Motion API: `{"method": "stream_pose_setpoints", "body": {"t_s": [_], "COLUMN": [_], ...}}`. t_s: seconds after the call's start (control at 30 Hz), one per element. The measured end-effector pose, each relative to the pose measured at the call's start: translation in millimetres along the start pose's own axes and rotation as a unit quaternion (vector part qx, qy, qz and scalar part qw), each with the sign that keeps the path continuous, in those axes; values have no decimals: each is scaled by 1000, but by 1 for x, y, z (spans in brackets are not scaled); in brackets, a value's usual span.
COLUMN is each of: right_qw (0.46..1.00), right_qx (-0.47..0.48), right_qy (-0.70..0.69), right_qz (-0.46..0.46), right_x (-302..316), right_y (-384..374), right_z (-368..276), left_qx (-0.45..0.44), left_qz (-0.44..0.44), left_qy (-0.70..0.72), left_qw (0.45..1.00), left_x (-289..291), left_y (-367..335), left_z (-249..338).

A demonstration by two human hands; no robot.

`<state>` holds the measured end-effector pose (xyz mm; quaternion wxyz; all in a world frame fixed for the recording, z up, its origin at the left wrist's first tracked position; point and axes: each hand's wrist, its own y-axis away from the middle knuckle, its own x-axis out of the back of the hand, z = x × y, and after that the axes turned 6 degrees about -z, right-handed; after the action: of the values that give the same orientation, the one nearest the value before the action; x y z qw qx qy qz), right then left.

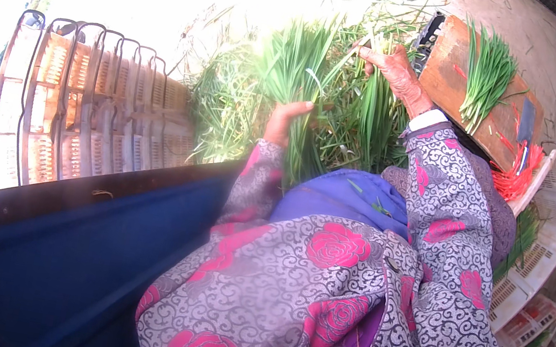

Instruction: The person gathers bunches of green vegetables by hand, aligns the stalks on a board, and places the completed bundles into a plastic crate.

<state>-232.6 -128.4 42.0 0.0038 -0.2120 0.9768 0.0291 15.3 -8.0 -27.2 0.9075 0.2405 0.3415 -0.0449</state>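
Note:
My left hand (290, 120) is closed round a thick bunch of green chives (299, 59), whose leaves stick out above and below the fist. To its right, my right hand (397, 74) is closed on a second bunch of chives (375, 120) near its pale ends; the leaves hang down below the fingers. A few pale strands cross the gap between the two bunches. Under both hands lies a heap of loose leaves and trimmings (228, 95). A blue cloth (348, 196) covers my lap, with a few leaf bits on it.
On the right, a wooden board (453, 52) bears a chive bunch (489, 76), a flat grey blade (526, 121) and red ties (517, 173). A pale plastic crate (535, 264) stands beside it. Stacked crates (94, 110) and a blue panel (89, 245) are on the left.

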Motion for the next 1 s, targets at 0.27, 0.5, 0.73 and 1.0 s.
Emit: {"method": "stream_pose_setpoints", "body": {"t_s": [0.27,0.5,0.73,1.0], "right_qw": [998,990,970,996], "right_qx": [-13,-29,-98,-61], "right_qy": [54,105,151,-66], "right_qz": [-11,-95,-163,17], "right_x": [6,-33,-13,60], "right_y": [-3,7,0,3], "right_z": [1,12,2,-21], "left_qx": [-66,-133,-155,-126], "left_qz": [-34,6,69,87], "left_qy": [-50,-76,-182,-157], "left_qw": [996,988,969,976], "left_x": [30,-61,-45,-30], "left_y": [-13,-13,-9,-5], "left_z": [-1,7,7,6]}}
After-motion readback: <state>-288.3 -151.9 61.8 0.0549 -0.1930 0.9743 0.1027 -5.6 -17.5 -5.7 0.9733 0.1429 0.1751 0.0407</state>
